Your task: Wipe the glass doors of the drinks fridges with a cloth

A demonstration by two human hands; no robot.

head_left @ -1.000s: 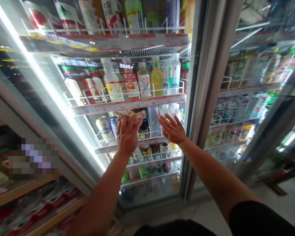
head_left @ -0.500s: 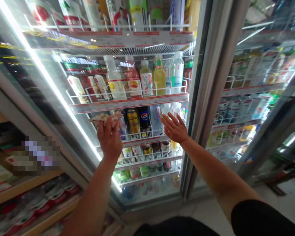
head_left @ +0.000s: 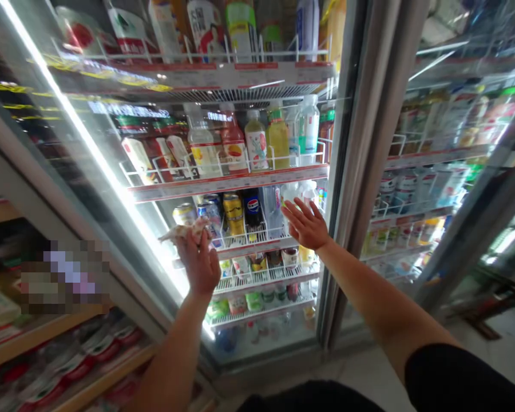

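A crumpled, pale cloth (head_left: 184,230) with pinkish patches is under the fingers of my left hand (head_left: 199,260), against the glass door (head_left: 154,123) of a drinks fridge. My left fingers are bent over the cloth. Farther right, my right hand (head_left: 306,226) lies with its fingers spread, near the door's right side, and holds nothing. Behind the glass around my hands stand a gold can (head_left: 233,213), a dark blue Pepsi (head_left: 253,207) and blue-and-white cans (head_left: 210,214).
Wire shelves with bottles, among them a red drink bottle (head_left: 234,143), fill the fridge. A metal door frame (head_left: 360,171) parts it from another glass door at right. Wooden shelves (head_left: 90,309) with packaged goods stand at lower left. A bright light strip (head_left: 77,123) runs along the left.
My left hand has moved down with the cloth, uncovering cans behind the glass. My right hand stays in nearly the same place.
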